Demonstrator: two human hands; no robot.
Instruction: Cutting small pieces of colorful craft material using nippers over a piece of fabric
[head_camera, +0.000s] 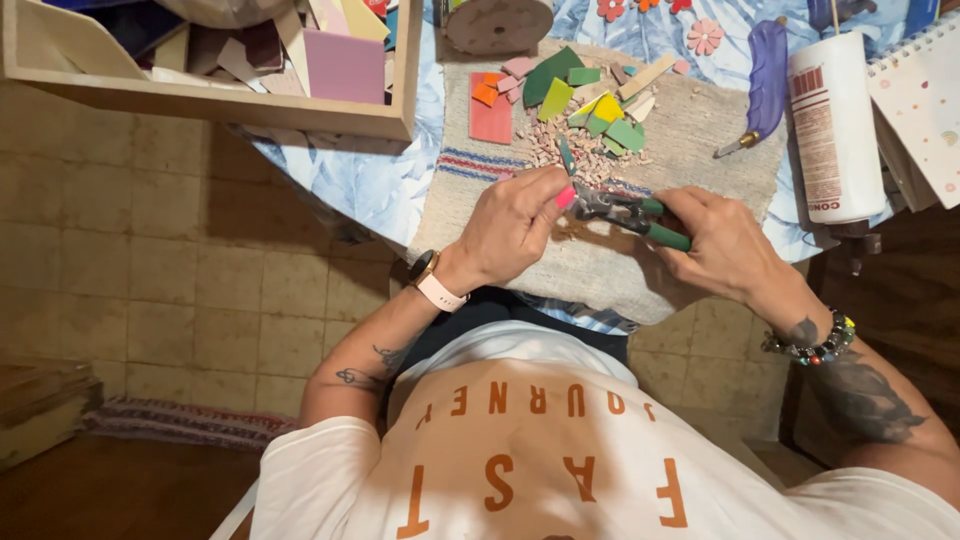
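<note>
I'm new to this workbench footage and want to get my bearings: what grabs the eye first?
The two hands at the centre: the left hand pinches a small green shard while the right hand grips green-handled nippers against it. Just beyond them, bright tile pieces and pale chips lie on a beige cloth. To the right stands a white glue bottle.

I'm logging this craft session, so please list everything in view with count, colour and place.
Nippers: one, green handles, gripped in the right hand.
Green shard: one, pinched by the left hand at the nipper's head.
Tile pieces: many, green, yellow, orange, pink, on the cloth.
Cloth: one, beige with stripes, over the table.
Wooden tray: one, holding tile sheets, upper left.
Bottle: one, white, at right.
Notebook: one, spiral-bound, far right.
Left hand: watch on wrist.
Right hand: beaded bracelet.
</note>
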